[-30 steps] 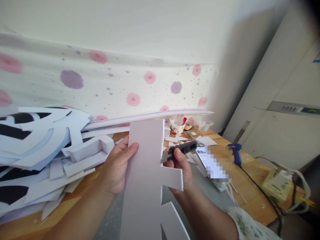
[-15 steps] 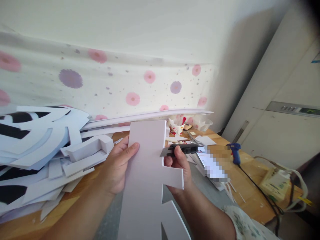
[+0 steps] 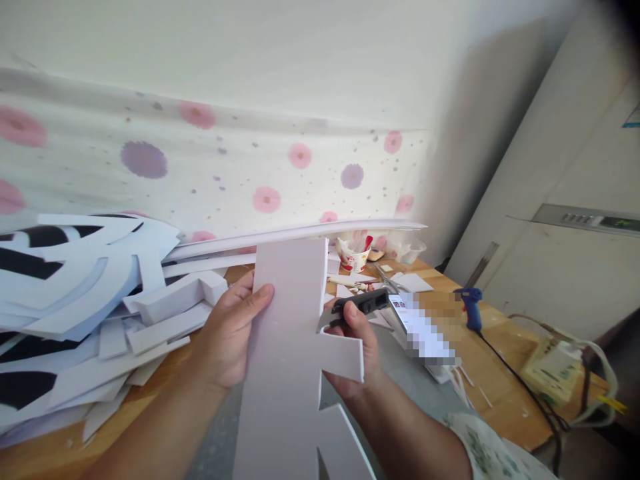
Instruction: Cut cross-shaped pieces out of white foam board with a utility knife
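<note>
A long white foam board (image 3: 285, 347) with notches and tabs along its right edge stands up in front of me. My left hand (image 3: 237, 327) grips its left edge, thumb on the face and fingers behind. In my right hand (image 3: 357, 340) is a black utility knife (image 3: 367, 303), its blade down at the inner corner above the square tab (image 3: 343, 357). Some right fingers are hidden behind the board.
Cut white board pieces (image 3: 110, 280) are heaped at the left. At the back right are a paper cup (image 3: 354, 255) and scissors (image 3: 393, 280). A phone (image 3: 417, 327), a blue glue gun (image 3: 470, 307) with its cord and a power strip (image 3: 553, 367) lie on the right.
The knife has tilted and its blade has dropped from the board's edge above into the notch corner by the tab. The board has shifted slightly left.
</note>
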`<state>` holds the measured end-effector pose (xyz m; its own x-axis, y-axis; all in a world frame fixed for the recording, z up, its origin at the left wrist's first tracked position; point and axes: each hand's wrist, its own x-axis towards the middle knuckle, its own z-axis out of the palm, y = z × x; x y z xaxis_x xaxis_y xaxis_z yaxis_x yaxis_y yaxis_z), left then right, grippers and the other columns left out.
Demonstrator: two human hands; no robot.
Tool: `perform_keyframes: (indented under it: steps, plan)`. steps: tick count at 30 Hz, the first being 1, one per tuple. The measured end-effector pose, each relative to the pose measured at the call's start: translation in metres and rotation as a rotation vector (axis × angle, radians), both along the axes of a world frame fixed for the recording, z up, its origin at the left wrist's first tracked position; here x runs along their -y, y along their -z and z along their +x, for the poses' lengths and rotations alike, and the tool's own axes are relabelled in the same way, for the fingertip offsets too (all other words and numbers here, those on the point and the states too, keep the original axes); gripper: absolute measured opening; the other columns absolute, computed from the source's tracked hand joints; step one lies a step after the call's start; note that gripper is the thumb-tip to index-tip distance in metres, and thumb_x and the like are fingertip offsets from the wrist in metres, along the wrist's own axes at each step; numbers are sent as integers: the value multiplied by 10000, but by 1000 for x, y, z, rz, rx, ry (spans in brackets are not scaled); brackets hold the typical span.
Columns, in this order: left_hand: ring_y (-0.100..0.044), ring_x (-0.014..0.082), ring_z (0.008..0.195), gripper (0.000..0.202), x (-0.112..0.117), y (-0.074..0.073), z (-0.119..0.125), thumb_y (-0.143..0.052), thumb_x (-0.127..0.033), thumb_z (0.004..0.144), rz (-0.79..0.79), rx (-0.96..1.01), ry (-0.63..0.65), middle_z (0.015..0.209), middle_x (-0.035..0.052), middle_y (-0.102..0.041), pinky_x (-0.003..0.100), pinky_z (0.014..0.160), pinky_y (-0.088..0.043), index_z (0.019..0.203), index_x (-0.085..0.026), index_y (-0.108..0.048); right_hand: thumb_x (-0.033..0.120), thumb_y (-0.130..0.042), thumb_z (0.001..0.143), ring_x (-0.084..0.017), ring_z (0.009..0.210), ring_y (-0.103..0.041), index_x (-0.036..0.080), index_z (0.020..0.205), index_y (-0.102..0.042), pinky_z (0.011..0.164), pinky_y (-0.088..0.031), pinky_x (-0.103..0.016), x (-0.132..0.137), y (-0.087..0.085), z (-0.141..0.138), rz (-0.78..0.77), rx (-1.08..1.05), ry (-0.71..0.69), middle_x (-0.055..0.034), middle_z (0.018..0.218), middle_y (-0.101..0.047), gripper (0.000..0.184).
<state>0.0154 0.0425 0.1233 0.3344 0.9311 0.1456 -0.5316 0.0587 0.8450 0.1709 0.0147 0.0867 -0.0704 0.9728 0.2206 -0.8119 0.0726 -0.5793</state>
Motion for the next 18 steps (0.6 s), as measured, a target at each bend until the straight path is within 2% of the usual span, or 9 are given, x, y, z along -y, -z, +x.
perform_keyframes:
  steps: [4, 8, 12, 16, 18]
  plan:
    - [-759, 258, 742, 424, 0, 1, 1, -827, -315, 753, 12, -26, -7, 887, 52, -790, 331, 648, -627, 1142, -244, -674, 509, -898, 596, -117, 423, -526, 220, 709, -681, 475, -486, -241, 1, -7, 5, -23, -86, -66, 85, 438, -516, 378]
    - [-757, 267, 743, 454, 1, 0, 2, -829, -346, 754, 6, -40, 1, 876, 67, -788, 339, 642, -626, 1161, -231, -663, 556, -916, 549, -117, 478, -547, 212, 585, -625, 558, -521, -254, -1, -10, 10, -50, -90, -89, 66, 453, -531, 452]
    - [-753, 247, 698, 431, 1, 1, 3, -827, -322, 755, 1, -43, -5, 869, 59, -788, 318, 616, -622, 1147, -234, -668, 524, -926, 541, -126, 484, -556, 217, 630, -670, 553, -520, -259, -3, -9, 9, -61, -114, -52, 68, 450, -547, 410]
    - [-751, 237, 682, 412, 1, 1, 3, -824, -335, 758, 0, -34, -11, 864, 54, -788, 309, 609, -621, 1129, -232, -677, 581, -888, 572, -125, 468, -562, 189, 480, -597, 513, -513, -260, -3, -5, 6, -53, -68, -167, 29, 456, -577, 496]
    - [-752, 243, 687, 437, 1, 0, 3, -842, -328, 732, 1, -25, -19, 859, 55, -787, 313, 611, -623, 1124, -226, -679, 570, -883, 589, -126, 464, -565, 191, 504, -606, 504, -510, -254, -3, -3, 5, -48, -66, -161, 36, 449, -571, 477]
